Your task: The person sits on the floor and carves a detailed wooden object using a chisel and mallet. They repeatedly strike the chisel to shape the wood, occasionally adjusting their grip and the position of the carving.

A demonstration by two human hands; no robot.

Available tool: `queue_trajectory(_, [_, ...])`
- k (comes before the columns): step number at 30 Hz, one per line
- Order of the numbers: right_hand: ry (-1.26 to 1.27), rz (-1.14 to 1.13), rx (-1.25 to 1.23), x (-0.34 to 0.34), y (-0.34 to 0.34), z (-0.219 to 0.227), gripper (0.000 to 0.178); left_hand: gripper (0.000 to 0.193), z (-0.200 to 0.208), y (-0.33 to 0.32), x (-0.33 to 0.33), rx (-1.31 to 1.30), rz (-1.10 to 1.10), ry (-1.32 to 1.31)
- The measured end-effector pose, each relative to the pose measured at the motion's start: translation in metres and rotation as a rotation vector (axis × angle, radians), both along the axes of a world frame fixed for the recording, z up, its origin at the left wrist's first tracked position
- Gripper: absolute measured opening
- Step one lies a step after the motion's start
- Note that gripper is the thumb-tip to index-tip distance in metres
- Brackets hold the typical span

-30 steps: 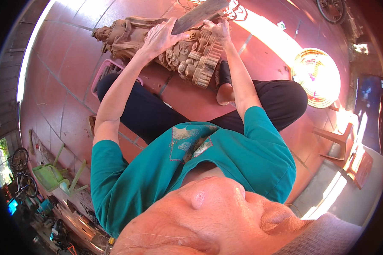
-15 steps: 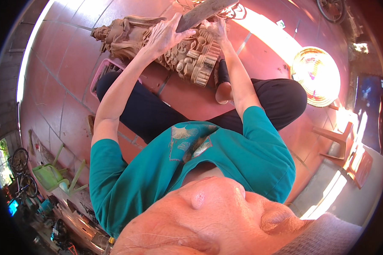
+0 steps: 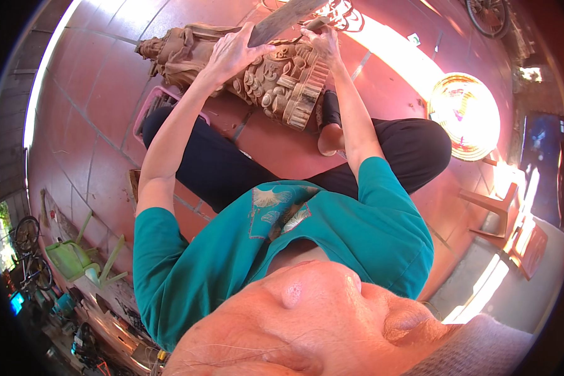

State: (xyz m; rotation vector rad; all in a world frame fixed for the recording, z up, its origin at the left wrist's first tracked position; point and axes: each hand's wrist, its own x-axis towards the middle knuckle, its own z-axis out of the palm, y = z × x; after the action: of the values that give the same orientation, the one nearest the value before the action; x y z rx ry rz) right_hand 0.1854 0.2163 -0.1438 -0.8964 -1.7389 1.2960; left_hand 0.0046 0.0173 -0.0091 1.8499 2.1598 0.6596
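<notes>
A carved wooden statue lies on its side on the tiles in front of my crossed legs, its narrow end to the left and its ridged base to the right. My left hand is closed on the lower end of a long flat wooden bar, thumb stretched along the near side. The bar slants over the statue toward the upper right, its far end cut off by the picture's edge. Beside the statue's base, my right hand has its fingers bent around a small brown piece, whose kind is unclear.
A pink basket with dark contents stands by my left knee. A round woven tray lies in sunlight at the right, near a brown wooden chair. A green chair and bicycles are at the far left.
The wooden bar and my left hand have shifted slightly to the left. My right hand's fingers have moved, and the small brown piece at them now shows.
</notes>
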Motion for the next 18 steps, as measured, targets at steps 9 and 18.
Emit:
queue_trajectory(9, [-0.048, 0.158, 0.038, -0.001, 0.01, -0.012, 0.024, 0.071, 0.001, -0.001, -0.002, 0.004, -0.007, -0.009])
queue_trajectory(18, [-0.006, 0.292, -0.006, 0.0, 0.024, -0.02, 0.023, 0.075, -0.002, 0.001, 0.007, 0.194, -0.051, 0.027])
